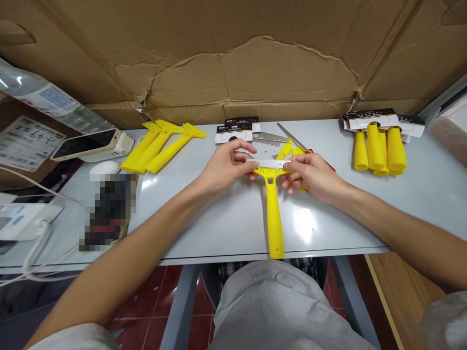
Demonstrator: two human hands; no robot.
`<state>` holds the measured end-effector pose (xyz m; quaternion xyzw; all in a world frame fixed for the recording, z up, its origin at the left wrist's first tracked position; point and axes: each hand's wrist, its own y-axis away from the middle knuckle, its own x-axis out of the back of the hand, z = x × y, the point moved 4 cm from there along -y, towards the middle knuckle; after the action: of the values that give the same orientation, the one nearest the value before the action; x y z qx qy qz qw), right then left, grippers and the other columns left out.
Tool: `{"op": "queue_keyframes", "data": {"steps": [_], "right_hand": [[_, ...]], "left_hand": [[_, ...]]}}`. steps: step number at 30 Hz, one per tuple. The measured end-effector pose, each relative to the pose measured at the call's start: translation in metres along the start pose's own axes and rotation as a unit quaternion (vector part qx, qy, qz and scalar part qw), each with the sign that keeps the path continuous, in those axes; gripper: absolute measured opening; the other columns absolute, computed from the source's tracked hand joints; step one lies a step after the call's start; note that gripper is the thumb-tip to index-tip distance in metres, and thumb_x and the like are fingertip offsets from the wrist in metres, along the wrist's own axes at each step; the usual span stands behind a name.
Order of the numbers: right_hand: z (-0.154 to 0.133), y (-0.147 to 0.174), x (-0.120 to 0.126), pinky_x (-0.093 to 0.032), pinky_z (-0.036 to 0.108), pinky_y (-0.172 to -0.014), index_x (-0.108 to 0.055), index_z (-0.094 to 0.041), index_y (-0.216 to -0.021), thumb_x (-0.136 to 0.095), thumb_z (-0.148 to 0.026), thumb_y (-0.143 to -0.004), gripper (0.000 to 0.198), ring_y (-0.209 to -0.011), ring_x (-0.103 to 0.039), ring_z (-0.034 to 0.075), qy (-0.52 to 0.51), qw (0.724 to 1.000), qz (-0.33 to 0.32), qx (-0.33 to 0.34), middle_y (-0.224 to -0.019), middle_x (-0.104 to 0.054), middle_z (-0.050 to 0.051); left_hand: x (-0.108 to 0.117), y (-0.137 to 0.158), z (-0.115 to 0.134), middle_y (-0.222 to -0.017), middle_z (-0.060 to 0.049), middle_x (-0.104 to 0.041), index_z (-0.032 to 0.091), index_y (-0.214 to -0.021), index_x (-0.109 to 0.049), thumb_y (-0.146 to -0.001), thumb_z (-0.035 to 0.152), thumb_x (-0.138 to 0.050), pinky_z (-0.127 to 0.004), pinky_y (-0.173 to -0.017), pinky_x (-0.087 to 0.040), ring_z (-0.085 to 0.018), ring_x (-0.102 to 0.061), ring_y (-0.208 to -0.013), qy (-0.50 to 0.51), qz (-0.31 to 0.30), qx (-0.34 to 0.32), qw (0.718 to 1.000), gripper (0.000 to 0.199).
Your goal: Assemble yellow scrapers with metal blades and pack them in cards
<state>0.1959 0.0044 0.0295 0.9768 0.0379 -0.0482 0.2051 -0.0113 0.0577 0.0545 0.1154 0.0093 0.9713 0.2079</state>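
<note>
Far to the left of the fingers of the left hand [226, 165], a clear bottle [54, 99] lay slanting behind a phone [85, 144], and a rounded white object [104, 168] sat on the table [219, 233]. Nearer the person was a dark item [109, 209], too blurred to make out. Closer to those fingers, though still well apart, three yellow handles [160, 146] lay slanted side by side. Just beyond the fingers, two black-and-white cards [234, 131] overlapped.

The left hand's thumb pressed on the left end of a metal strip [269, 164], the index finger curled above it and other fingertips showed below. The strip lay across the wide head of a yellow scraper [275, 214], between the two sets of fingers, its grip pointing toward the person. Past the strip were loose metal blades [272, 138] and small dark bits, with more yellow plastic parts partly hidden.

The fingers of the right hand [312, 175] were nearly closed, thumb and forefinger pinching the strip's right end, the others loosely bent beneath. Just beyond them a thin metal rod [290, 135] slanted. Well to their right, yellow tubular handles [375, 150] lay clustered with printed cards [372, 119].
</note>
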Motion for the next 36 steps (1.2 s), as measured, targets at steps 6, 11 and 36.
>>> {"op": "queue_keyframes", "data": {"steps": [6, 11, 36], "right_hand": [[-0.003, 0.003, -0.002, -0.057, 0.024, -0.048, -0.066, -0.006, -0.098, -0.061, -0.016, -0.101, 0.012, -0.065, -0.07, 0.013, -0.007, 1.0, 0.009, -0.004, -0.092, -0.073, 0.013], [-0.002, 0.004, -0.003, -0.057, 0.024, -0.049, -0.064, -0.007, -0.094, -0.061, -0.014, -0.101, 0.01, -0.061, -0.066, 0.011, -0.016, 1.0, 0.018, 0.006, -0.085, -0.071, 0.01], [-0.004, -0.001, 0.002, -0.057, 0.025, -0.051, -0.067, -0.005, -0.105, -0.062, -0.019, -0.098, 0.017, -0.064, -0.068, 0.013, -0.028, 0.999, -0.001, 0.029, -0.098, -0.073, 0.016]], "left_hand": [[0.0, 0.0, 0.001, -0.071, 0.001, -0.076, 0.02, -0.101, -0.062, -0.077, 0.022, -0.087, -0.028, -0.065, -0.06, -0.017, -0.075, -0.061, 0.007, 0.003, 0.001, 1.0, 0.035], [-0.001, 0.0, 0.001, -0.071, 0.002, -0.076, 0.021, -0.101, -0.061, -0.077, 0.023, -0.087, -0.029, -0.065, -0.061, -0.017, -0.075, -0.062, 0.008, -0.005, 0.0, 1.0, 0.035], [0.01, -0.007, -0.001, -0.073, -0.001, -0.077, 0.02, -0.096, -0.065, -0.07, 0.02, -0.089, -0.032, -0.066, -0.061, -0.017, -0.073, -0.061, 0.046, 0.026, -0.028, 0.998, 0.035]]}}
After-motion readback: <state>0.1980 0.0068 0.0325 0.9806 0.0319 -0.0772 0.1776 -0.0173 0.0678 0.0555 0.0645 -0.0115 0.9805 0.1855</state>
